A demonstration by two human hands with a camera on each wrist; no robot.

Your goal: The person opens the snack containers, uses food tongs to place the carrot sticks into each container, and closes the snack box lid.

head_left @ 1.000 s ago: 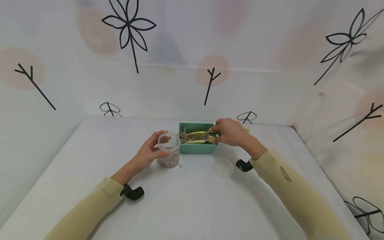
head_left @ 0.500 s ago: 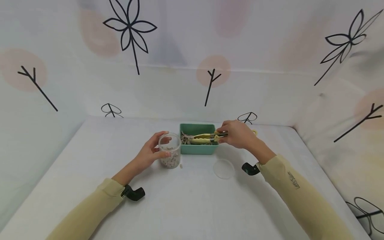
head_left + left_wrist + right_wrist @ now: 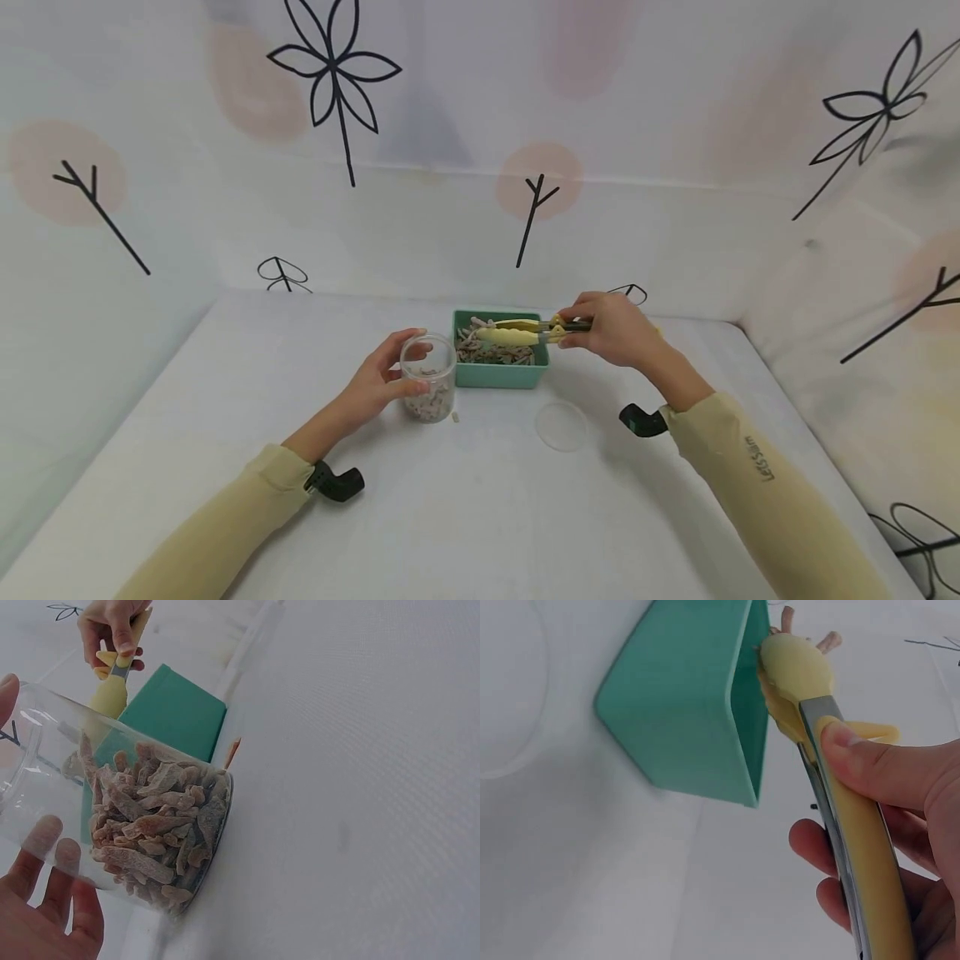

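Note:
My left hand [image 3: 371, 379] grips a clear plastic jar [image 3: 429, 404] from its left side, thumb in front. Brownish, dried-looking stick-like pieces [image 3: 154, 825] fill its lower part; their kind I cannot tell. Close to the jar's right stands a green rectangular box [image 3: 498, 377] holding more of these pieces [image 3: 491, 353]. My right hand [image 3: 618, 332] squeezes yellow-headed tongs [image 3: 799, 667] with metal-edged handles, held level over the box. In the right wrist view, a few pieces [image 3: 829, 643] stick out from between the tong heads, which appear nearly together.
A round clear lid [image 3: 562, 426] lies flat on the white table [image 3: 465, 517], in front of the box. One small loose piece [image 3: 455, 417] is beside the jar's base. White patterned cloth [image 3: 420, 233] rises behind the table.
The tongs have lifted from inside the box and shifted right with my right hand, pieces between their heads. My left hand and the jar have stayed in place.

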